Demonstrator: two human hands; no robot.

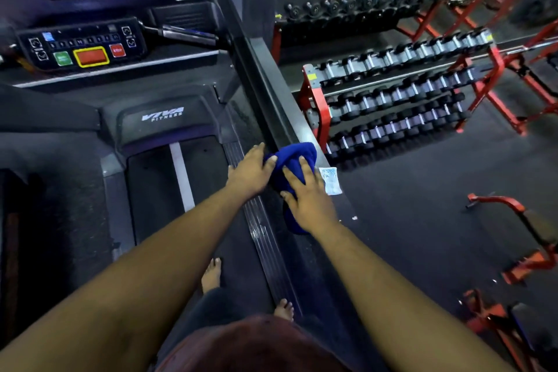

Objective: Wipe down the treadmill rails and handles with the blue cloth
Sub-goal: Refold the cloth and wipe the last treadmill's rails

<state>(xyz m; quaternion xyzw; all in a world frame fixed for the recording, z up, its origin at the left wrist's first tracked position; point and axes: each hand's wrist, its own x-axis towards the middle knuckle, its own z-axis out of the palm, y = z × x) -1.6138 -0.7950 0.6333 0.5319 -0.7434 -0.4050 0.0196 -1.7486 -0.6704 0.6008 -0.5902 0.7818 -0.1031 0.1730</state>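
The blue cloth is bunched on the treadmill's right side rail, a dark grey bar running from the console toward me. My right hand lies flat on the cloth, fingers spread, pressing it onto the rail. My left hand rests on the rail's inner side with its fingers touching the cloth's left edge. Part of the cloth hangs under my right palm. I stand barefoot on the treadmill deck.
The console with green and red buttons sits ahead on the left, a short handle beside it. The belt lies below. Red dumbbell racks stand right of the rail. A white label is stuck on the rail.
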